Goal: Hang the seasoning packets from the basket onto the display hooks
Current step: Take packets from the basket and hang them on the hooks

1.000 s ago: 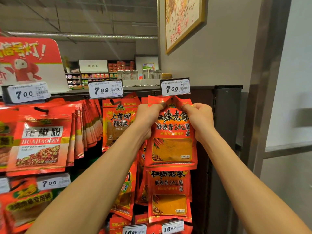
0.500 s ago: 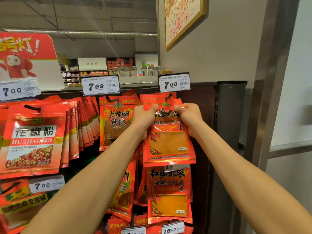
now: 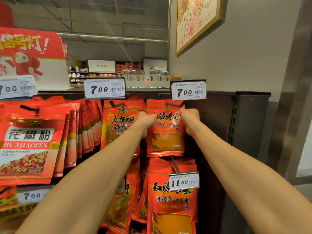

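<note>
Two bare forearms are extended forward and upward from the lower edge of the view. A red seasoning packet [image 3: 165, 132] is held at its upper part between both hands. The left hand [image 3: 145, 119] is curled against the packet's left edge, with the thumb laid on its front face. The right hand [image 3: 190, 117] is curled round the packet's right edge, fingertips pinching near the upper corner. The packet is held upright and facing forward, its top slot seen at the dark display hook [image 3: 174, 104] just above the hands; whether it hangs fully on the hook cannot be told.

Directly below the hands, a second packet of the same design [image 3: 172, 208] is hung behind a price tag marked 11.50 [image 3: 184, 181]. Just left of the left hand, a flame-printed chili packet [image 3: 118, 125] is partly covered by the left wrist. Further left, a fanned row of red packets [image 3: 87, 125] and a front packet labelled HUAJIAOFEN [image 3: 28, 149] are hung.

Above the hands, a tag marked 7.00 [image 3: 188, 90] is mounted, and up to the left one marked 7.99 [image 3: 104, 88]. Beyond the rack top, a row of glass jars [image 3: 145, 75] is seen, and a framed picture [image 3: 195, 21] is fixed to the wall above the right hand.
</note>
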Available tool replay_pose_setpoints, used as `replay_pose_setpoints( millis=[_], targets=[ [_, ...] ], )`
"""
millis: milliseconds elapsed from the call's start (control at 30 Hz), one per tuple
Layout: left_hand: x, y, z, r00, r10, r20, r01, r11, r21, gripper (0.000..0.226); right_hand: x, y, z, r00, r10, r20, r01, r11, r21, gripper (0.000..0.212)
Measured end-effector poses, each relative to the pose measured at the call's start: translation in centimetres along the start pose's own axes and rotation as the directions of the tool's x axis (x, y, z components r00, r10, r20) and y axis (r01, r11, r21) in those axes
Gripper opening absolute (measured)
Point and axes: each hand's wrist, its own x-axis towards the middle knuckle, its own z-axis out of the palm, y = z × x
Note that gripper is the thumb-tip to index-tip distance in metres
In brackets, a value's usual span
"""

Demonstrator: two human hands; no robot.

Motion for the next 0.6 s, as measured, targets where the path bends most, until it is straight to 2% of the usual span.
replay_pose_setpoints(
  millis=[67, 100, 167, 267, 367, 433, 500, 600],
  targets=[
    [-2.2, 0.0, -1.4, 0.993, 0.116, 0.015, -0.116, 0.993, 0.030, 0.011, -2.3, 0.0, -1.5, 0.987, -0.151, -0.053, 0.144, 0.982, -0.122, 0.020],
    [-3.7, 0.1, -2.2, 0.986, 0.166, 0.010, -0.166, 0.986, 0.032, 0.004, -3.9, -0.1, -2.4, 0.975, -0.211, -0.071, 0.200, 0.970, -0.138, 0.019],
    [-7.5, 0.1, -4.7, 0.977, 0.207, 0.049, -0.206, 0.978, -0.033, 0.004, -7.8, -0.3, -3.9, 0.963, -0.263, -0.059, 0.261, 0.964, -0.047, 0.016],
    [-13.6, -1.1, -9.4, 0.947, 0.250, 0.204, -0.211, 0.958, -0.192, 0.014, -14.8, -0.8, -5.5, 0.974, -0.210, 0.080, 0.197, 0.970, 0.143, 0.017],
    [-19.6, -4.1, -14.8, 0.912, 0.286, 0.295, -0.215, 0.944, -0.251, 0.016, -22.5, 0.4, -6.3, 0.966, -0.200, 0.162, 0.173, 0.971, 0.167, 0.014],
    [-22.7, -7.6, -17.9, 0.909, 0.242, 0.340, -0.151, 0.950, -0.273, 0.016, -27.1, 2.8, -6.4, 0.970, -0.157, 0.184, 0.128, 0.979, 0.160, 0.015],
    [-25.0, -12.5, -20.3, 0.915, 0.137, 0.380, -0.035, 0.964, -0.265, 0.013, -31.4, 6.5, -5.9, 0.978, -0.058, 0.199, 0.031, 0.990, 0.135, 0.017],
    [-27.7, -21.2, -22.6, 0.924, -0.135, 0.358, 0.222, 0.951, -0.215, 0.019, -36.9, 13.6, -4.8, 0.965, 0.136, 0.223, -0.150, 0.988, 0.047, 0.021]
  ],
)
